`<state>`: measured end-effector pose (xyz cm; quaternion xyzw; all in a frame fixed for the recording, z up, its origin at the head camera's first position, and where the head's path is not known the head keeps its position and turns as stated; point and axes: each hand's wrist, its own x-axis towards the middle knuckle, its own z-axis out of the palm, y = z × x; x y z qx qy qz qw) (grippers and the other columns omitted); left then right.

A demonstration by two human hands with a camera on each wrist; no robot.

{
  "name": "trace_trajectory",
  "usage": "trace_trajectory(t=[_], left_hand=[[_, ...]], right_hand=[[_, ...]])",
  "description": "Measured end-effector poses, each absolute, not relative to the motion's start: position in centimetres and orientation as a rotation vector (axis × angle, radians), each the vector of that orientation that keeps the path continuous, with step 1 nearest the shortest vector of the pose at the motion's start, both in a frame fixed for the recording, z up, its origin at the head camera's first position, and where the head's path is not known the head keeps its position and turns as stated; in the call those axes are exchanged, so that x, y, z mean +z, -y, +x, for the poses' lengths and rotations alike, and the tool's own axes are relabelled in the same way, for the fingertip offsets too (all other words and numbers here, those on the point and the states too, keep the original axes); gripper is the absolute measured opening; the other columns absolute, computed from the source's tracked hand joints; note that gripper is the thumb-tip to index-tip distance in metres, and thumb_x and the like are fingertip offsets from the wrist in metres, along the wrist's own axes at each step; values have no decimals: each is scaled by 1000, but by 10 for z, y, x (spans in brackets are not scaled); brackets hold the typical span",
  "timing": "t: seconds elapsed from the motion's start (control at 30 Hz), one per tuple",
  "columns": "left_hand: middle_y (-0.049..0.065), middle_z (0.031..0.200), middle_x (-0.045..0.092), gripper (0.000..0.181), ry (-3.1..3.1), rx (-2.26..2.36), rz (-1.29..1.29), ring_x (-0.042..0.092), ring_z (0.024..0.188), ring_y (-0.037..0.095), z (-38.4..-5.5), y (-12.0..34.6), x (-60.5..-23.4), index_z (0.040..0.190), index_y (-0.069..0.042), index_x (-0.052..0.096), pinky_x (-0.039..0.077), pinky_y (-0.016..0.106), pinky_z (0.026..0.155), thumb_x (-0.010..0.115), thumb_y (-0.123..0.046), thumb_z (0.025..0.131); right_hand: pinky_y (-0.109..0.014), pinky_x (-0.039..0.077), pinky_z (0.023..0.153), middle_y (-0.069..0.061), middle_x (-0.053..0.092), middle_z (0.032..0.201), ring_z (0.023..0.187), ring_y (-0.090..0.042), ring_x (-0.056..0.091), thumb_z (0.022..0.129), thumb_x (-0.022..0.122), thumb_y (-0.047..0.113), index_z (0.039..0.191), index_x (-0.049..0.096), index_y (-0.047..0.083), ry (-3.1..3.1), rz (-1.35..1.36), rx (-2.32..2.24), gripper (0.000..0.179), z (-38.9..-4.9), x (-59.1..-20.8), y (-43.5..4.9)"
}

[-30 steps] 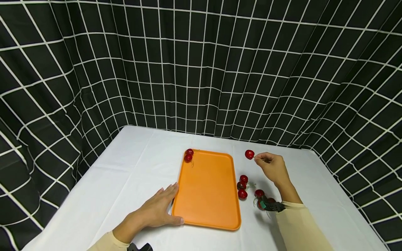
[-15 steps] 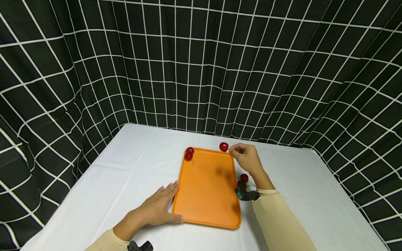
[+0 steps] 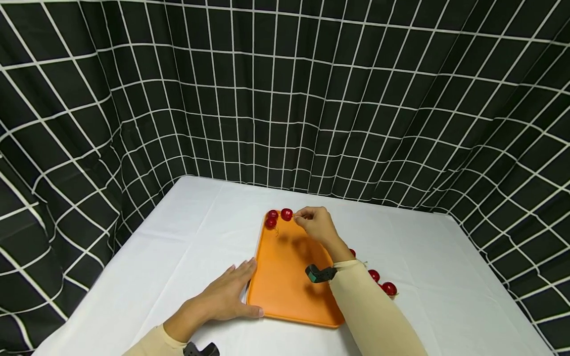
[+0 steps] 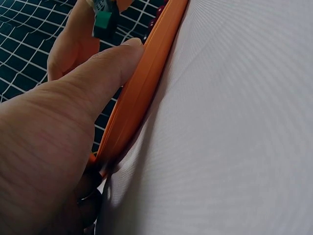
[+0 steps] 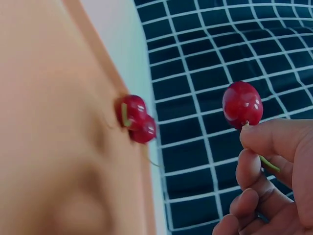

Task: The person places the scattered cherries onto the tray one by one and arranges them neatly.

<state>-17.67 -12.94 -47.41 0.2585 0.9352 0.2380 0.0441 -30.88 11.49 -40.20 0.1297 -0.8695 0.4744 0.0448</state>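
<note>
My right hand (image 3: 318,227) pinches a red cherry (image 3: 287,214) by its stem, between thumb and forefinger. The cherry hangs over the far end of an orange tray (image 3: 280,282), above its surface. In the right wrist view this held cherry (image 5: 242,105) is up close, its green stem running back under the thumb. Two other cherries (image 3: 271,223) lie together in the tray's far left corner. My left hand (image 3: 222,296) rests at the near left corner, fingers along the left side, thumb (image 4: 122,54) straight on the near rim.
Right of the tray, several loose cherries (image 3: 389,288) lie on the white tablecloth (image 3: 196,222), partly hidden by my right forearm (image 3: 374,306). A black curtain with white grid lines (image 3: 285,99) surrounds the table at the back and sides.
My right hand has carried the cherry leftward from beside the tray to over its far end, near the two cherries in the corner. The left hand has stayed in place on the tray.
</note>
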Motion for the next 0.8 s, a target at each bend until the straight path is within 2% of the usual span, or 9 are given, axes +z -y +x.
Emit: trace_trajectory(t=[0.27,0.57,0.8], left_hand=[[4,142,16,106,-2866,719,806,13,128,19,-178,130,-474,138,-6,20,9,39,103,50,-74,62],[1,142,15,106,-2873,690,799,12,128,15,-178,130,-473,139,-8,19,8,36,104,47,-75,62],[2,142,15,106,-2864,712,800,13,128,16,-177,129,-473,138,-7,20,8,38,103,49,-74,61]], right_hand=[[-23,37,43,0,55,61,53,-14,44,78,64,16,74,67,12,2731,456,1364,6,-319,-425,-96],[-24,40,47,3,59,66,56,-14,47,76,66,14,72,68,12,2787,409,1339,5,-325,-440,-85],[-24,42,46,4,60,67,53,-12,48,76,66,14,75,69,11,2822,420,1312,4,-328,-448,-79]])
